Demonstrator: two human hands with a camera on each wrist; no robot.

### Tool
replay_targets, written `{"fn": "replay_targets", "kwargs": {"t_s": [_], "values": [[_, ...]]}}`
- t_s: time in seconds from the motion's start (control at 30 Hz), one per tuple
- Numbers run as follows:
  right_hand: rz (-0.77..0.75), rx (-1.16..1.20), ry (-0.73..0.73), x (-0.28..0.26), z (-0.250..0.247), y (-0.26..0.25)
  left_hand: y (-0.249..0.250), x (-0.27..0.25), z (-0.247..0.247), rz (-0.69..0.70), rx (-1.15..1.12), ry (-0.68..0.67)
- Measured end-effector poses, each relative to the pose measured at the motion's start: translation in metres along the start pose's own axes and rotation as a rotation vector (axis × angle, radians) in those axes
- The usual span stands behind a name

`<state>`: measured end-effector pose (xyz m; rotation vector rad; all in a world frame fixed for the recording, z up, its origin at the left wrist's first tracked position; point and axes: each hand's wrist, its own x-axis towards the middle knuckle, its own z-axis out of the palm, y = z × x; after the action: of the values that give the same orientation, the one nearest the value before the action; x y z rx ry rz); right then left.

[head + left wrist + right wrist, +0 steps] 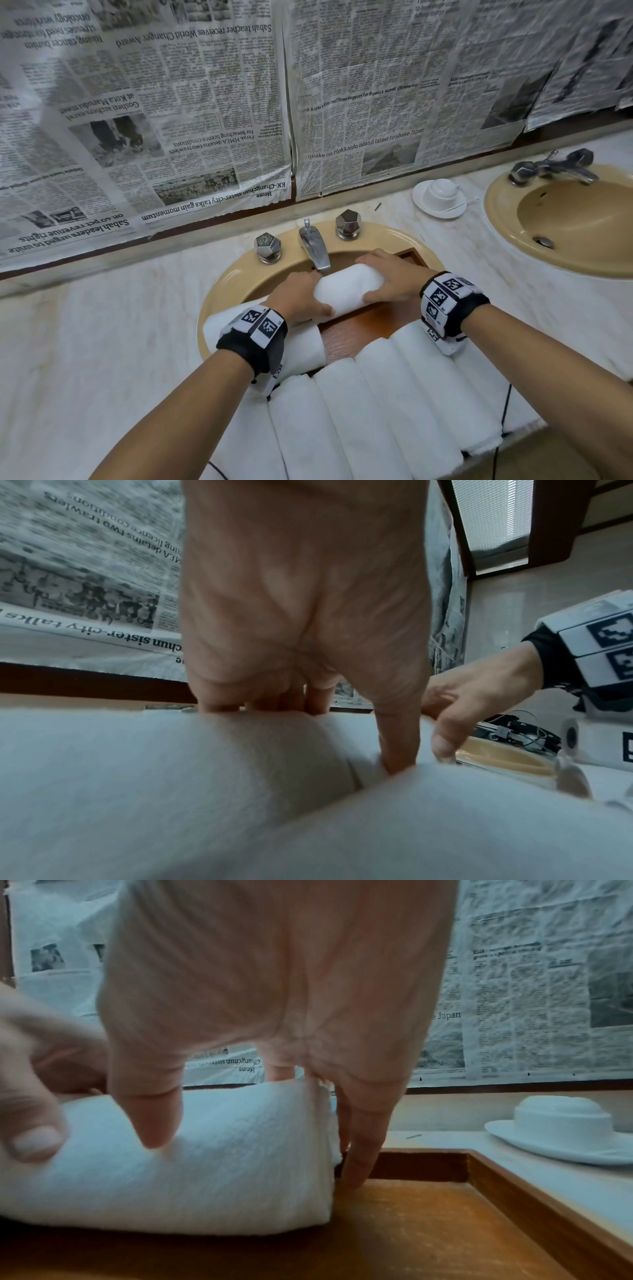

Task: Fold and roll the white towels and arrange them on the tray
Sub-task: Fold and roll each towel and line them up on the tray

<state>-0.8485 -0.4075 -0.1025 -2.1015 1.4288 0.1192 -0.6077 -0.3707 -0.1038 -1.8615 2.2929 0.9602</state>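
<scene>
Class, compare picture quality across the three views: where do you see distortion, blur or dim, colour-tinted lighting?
Head view: wide-angle bending curves the counter edge; evenly lit, sharp. Left wrist view: the near towels fill the frame, soft and blurred. Right wrist view: dim, bluish cast on the rolled towel; left hand blurred.

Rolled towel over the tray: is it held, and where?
Yes. The left hand grips the rolled towel at its left end, the right hand at its right end, over the tray.
</scene>
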Motion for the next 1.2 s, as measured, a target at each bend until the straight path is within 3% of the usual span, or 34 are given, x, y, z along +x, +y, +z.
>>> {"fn": "replay_targets", "kwargs": {"t_s": [0.2,0.53,0.77,0.87,1.2], "values": [[0.05,-0.062,-0.052,0.008,-0.003,-0.004,0.002,0.001,-0.009,-0.028,-0.053,-0.043],[0.15,0.027,-0.091,0.013,-0.016,-0.014,0.003,-0.001,0.009,-0.069,0.152,0.044],[0.059,-0.15,0.022,0.004,-0.011,-0.018,0.005,0.001,0.008,-0.14,0.147,0.036],[0.03,-0.188,-0.023,0.001,-0.008,-0.017,0.006,0.001,0.009,-0.154,0.16,0.031],[0.006,-0.249,0.018,-0.003,-0.005,-0.019,0.001,-0.008,0.007,-0.137,0.13,0.044]]}}
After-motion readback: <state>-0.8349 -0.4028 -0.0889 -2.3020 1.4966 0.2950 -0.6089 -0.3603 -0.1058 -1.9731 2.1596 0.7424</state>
